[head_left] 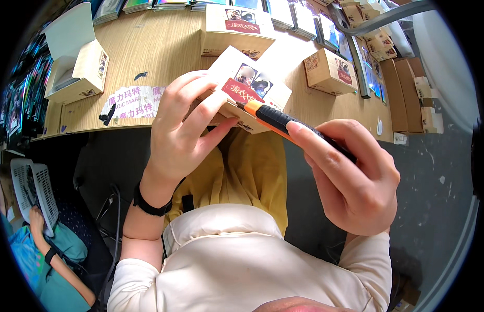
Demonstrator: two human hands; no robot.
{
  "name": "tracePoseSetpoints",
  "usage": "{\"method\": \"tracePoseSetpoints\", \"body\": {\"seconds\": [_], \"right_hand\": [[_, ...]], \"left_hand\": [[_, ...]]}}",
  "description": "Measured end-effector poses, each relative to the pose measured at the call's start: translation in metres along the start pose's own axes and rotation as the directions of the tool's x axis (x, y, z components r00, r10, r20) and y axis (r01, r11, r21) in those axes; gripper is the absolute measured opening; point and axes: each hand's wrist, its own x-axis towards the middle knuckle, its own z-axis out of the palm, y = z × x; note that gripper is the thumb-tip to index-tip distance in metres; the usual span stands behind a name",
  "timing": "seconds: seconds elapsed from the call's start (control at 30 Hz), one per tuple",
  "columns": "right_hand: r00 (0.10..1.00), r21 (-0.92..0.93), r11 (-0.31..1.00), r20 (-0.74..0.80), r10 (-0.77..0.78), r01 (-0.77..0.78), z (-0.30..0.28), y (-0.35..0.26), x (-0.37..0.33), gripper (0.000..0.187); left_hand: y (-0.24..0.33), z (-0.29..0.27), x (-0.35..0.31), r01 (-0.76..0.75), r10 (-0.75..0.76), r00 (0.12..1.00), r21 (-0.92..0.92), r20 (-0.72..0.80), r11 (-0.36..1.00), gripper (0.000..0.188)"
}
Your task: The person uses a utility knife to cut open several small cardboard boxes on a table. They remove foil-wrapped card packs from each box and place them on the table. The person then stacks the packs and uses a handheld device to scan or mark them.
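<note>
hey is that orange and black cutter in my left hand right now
No, the right hand grips the cutter, while the left hand holds the printed box.

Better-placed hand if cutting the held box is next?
Probably the right hand: it grips the orange-black cutter, tip at the near edge of the box. The left hand is occupied holding it.

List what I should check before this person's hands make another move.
1. Left hand steadying the printed cardboard box: ok, thumb and fingers grip its side.
2. Right hand gripping the orange-and-black utility knife: ok.
3. Left fingertips well away from the knife's tip: not ok, they are close to it.
4. Blade extended: cannot tell.
5. Knife touching the box: cannot tell, the tip overlaps its edge in view.
6. Co-worker's hand clear of the knife: ok, it's at the white plastic basket.
</note>
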Motion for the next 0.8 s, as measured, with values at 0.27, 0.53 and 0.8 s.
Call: {"method": "tracePoseSetpoints", "body": {"seconds": [0.27,0.53,0.8], "right_hand": [[0.998,-0.031,0.999,0.062,-0.006,0.008,-0.008,-0.002,-0.002,0.046],[1.000,0.044,0.999,-0.020,0.008,-0.007,-0.010,0.012,-0.012,0.042],[0.670,0.602,0.782,-0.514,0.535,-0.162,0.021,0.054,-0.067,0.035]], "left_hand": [[0.002,0.001,0.000,0.003,-0.003,1.000,-0.013,0.013,1.000,0.051],[0.001,-0.002,-0.002,0.008,-0.008,1.000,0.015,0.016,1.000,0.050],[0.020,0.002,-0.001,0.109,-0.109,0.994,-0.028,0.002,0.994,0.075]]}}
